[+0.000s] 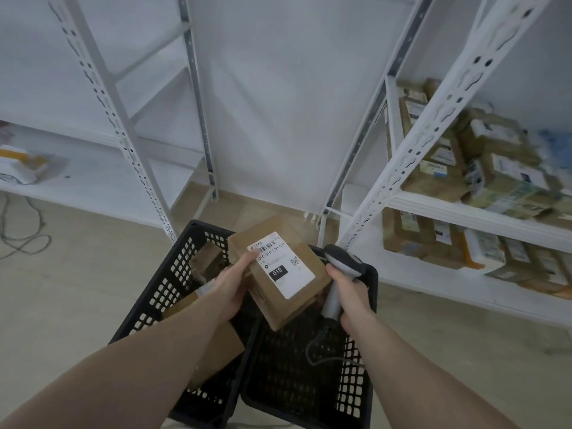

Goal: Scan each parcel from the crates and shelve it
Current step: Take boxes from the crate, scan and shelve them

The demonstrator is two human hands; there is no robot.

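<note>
Shelves of white metal (464,218) stand on your right, already full of brown parcels. Two black plastic crates (309,382) sit below your arms; the left one has more boxes in it. Your left hand (230,287) grips the brown cardboard parcel with the white label (280,270) above the crates. Your right hand (351,297) is wrapped round the grey handheld scanner (340,267), just beside the parcel. The parcel could slip from that one-edge grip. The scanner's cord could snag on the crate.
</note>
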